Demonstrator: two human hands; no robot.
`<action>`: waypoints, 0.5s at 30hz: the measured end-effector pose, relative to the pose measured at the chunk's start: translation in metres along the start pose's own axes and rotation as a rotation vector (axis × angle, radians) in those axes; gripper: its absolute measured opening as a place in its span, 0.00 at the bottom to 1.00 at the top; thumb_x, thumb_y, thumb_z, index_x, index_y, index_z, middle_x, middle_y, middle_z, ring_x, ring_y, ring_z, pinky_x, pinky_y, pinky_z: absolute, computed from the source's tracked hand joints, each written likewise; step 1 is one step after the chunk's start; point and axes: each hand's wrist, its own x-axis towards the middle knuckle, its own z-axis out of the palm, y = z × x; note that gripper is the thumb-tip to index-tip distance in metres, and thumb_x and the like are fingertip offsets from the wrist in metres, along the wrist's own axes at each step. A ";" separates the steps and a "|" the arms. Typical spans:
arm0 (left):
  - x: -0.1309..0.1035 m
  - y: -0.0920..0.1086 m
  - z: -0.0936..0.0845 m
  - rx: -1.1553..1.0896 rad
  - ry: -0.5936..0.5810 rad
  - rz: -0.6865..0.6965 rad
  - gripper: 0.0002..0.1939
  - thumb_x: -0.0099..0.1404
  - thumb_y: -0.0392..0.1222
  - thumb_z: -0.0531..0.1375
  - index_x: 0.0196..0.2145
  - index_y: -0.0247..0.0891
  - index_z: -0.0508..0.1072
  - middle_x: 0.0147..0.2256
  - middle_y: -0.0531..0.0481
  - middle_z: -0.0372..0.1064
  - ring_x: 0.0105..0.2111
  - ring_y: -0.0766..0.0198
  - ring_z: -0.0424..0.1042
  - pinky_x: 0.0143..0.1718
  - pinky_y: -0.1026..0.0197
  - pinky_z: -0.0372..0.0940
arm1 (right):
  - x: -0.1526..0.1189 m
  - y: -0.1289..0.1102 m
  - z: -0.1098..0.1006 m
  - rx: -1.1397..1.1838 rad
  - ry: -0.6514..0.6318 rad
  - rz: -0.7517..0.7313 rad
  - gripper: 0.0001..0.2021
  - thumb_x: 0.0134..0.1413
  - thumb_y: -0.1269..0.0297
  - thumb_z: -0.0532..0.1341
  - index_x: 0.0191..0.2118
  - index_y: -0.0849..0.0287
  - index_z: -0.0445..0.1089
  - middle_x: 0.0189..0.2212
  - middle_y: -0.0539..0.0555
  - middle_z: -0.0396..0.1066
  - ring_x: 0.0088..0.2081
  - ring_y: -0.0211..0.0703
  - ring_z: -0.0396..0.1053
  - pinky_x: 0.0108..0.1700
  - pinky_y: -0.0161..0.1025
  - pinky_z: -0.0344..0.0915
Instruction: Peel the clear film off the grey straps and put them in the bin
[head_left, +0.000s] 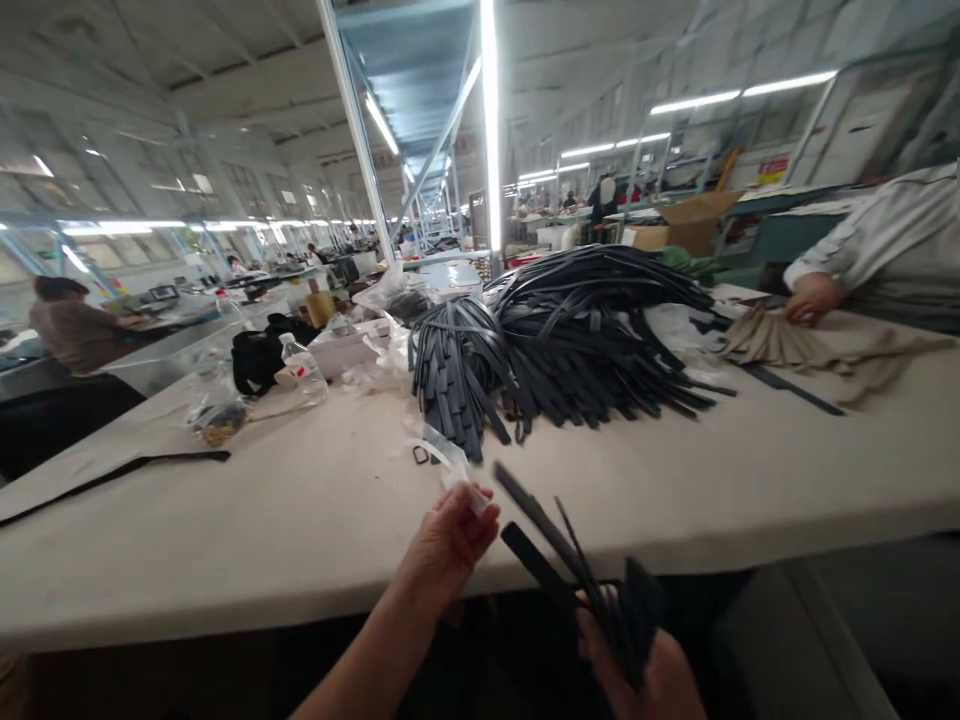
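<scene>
- Straps (pixel 577 570) fill your right hand (pixel 645 670), its grip shut on a small dark bunch at the table (pixel 300 520) edge.
- Left hand (pixel 450 540) pinches a clear bag (pixel 457 470).
- Big strap pile (pixel 577 330) looks untouched; most work remains.

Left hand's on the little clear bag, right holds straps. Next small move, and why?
Probably draw one buckle out of the clear bag: the left hand already pinches its end, the right hand holds black straps fanned and ready, and a loose buckle lies beside it.

Two bare hands, no gloves.
The left hand (pixel 450 540) and forearm show no sleeve; right hand (pixel 645 670) wears no rings.
</scene>
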 end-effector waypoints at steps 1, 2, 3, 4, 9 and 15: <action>-0.002 0.000 0.001 0.002 -0.008 -0.008 0.10 0.55 0.37 0.70 0.33 0.36 0.73 0.30 0.51 0.78 0.27 0.65 0.77 0.30 0.64 0.73 | 0.000 -0.006 0.003 -0.017 0.009 0.010 0.16 0.64 0.53 0.54 0.32 0.55 0.72 0.19 0.48 0.70 0.21 0.41 0.68 0.24 0.33 0.67; -0.003 -0.001 0.001 0.007 -0.020 -0.014 0.10 0.54 0.36 0.70 0.33 0.36 0.73 0.30 0.51 0.78 0.27 0.65 0.77 0.30 0.64 0.73 | 0.000 -0.011 0.006 -0.032 0.010 0.009 0.15 0.64 0.53 0.54 0.32 0.55 0.71 0.20 0.48 0.69 0.21 0.41 0.67 0.25 0.33 0.66; -0.005 -0.003 0.002 0.015 -0.033 -0.017 0.11 0.54 0.35 0.71 0.33 0.35 0.73 0.30 0.50 0.78 0.27 0.65 0.77 0.30 0.64 0.73 | 0.000 -0.013 0.007 -0.042 -0.004 0.009 0.14 0.63 0.54 0.54 0.33 0.55 0.70 0.22 0.48 0.69 0.23 0.41 0.67 0.26 0.34 0.66; -0.005 -0.004 0.002 0.023 -0.044 -0.015 0.11 0.53 0.36 0.71 0.32 0.35 0.73 0.30 0.50 0.78 0.27 0.64 0.77 0.31 0.64 0.73 | 0.000 -0.014 0.008 -0.045 -0.015 0.006 0.13 0.63 0.55 0.54 0.34 0.55 0.69 0.23 0.48 0.69 0.24 0.41 0.67 0.27 0.34 0.66; -0.002 -0.010 -0.003 0.054 -0.071 0.009 0.16 0.49 0.40 0.74 0.31 0.35 0.73 0.30 0.50 0.78 0.29 0.65 0.78 0.32 0.64 0.74 | -0.004 -0.010 0.006 -0.039 0.023 0.009 0.13 0.64 0.56 0.54 0.32 0.56 0.68 0.21 0.47 0.68 0.23 0.41 0.67 0.27 0.34 0.64; 0.000 -0.022 -0.006 0.100 -0.082 -0.004 0.19 0.48 0.45 0.75 0.34 0.34 0.75 0.33 0.48 0.79 0.29 0.64 0.78 0.32 0.65 0.73 | -0.007 -0.008 0.008 -0.089 0.040 0.019 0.11 0.64 0.57 0.52 0.35 0.55 0.68 0.23 0.48 0.69 0.24 0.42 0.68 0.27 0.35 0.65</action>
